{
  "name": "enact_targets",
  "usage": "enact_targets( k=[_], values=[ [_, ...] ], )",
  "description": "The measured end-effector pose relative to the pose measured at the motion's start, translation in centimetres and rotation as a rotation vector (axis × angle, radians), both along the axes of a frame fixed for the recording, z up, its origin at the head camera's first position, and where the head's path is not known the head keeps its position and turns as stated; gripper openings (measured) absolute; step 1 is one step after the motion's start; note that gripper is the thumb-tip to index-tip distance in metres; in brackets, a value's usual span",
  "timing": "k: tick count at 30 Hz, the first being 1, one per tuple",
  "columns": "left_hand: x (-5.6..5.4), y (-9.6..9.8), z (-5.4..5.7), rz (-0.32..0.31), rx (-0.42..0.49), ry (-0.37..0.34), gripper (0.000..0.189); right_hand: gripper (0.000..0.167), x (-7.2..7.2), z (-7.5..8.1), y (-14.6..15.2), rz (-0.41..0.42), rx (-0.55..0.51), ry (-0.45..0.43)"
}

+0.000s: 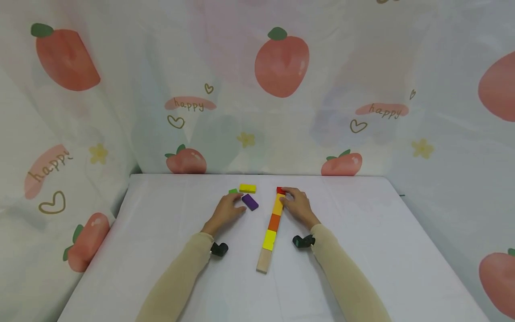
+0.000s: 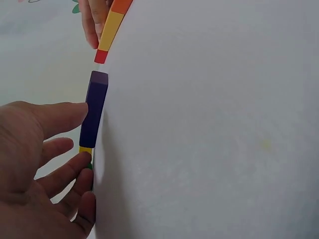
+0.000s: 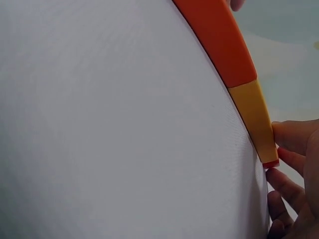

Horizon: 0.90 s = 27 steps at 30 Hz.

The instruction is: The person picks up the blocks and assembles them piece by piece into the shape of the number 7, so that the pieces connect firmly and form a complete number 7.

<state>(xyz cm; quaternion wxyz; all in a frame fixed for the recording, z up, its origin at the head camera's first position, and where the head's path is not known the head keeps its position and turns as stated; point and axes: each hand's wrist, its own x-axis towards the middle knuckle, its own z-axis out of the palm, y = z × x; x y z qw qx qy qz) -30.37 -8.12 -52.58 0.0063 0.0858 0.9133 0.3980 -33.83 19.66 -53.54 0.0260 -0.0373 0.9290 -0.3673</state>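
A row of small rectangular blocks runs away from the camera: a plain wood block (image 1: 263, 261), a yellow block (image 1: 269, 240), an orange block (image 1: 274, 222), an amber block (image 1: 278, 204) and a red block (image 1: 280, 190) at the far end. My right hand (image 1: 299, 206) touches the row's far end, thumb against the amber block's side and fingers about the red one. To the left lies a purple block (image 1: 250, 202) on its own. My left hand (image 1: 226, 212) is beside it, thumb and fingers spread apart; whether the thumb touches it I cannot tell.
Behind the purple block lies yellow (image 1: 247, 188), with a green block (image 1: 233, 191) partly hidden by the left fingers. The white table (image 1: 181, 188) ends at a fruit-printed cloth backdrop (image 1: 281, 134). Black wrist cameras (image 1: 219, 249) sit on both wrists.
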Motion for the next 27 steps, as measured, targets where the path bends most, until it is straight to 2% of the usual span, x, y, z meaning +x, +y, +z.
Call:
enact_targets(
  k=[11,18,27],
  values=[
    [-0.5,0.8,-0.3,0.017,-0.061,0.038,0.056,0.049,0.2,0.5,-0.2,-0.005,-0.009,-0.01],
    [-0.6,1.0,-0.6,0.0,-0.113,0.02,0.055,0.049,0.2,0.4,-0.3,-0.026,-0.003,-0.04],
    [-0.5,1.2,-0.4,-0.019,-0.14,-0.005,0.037,0.048,0.3,0.3,-0.3,-0.024,0.005,-0.017]
  ],
)
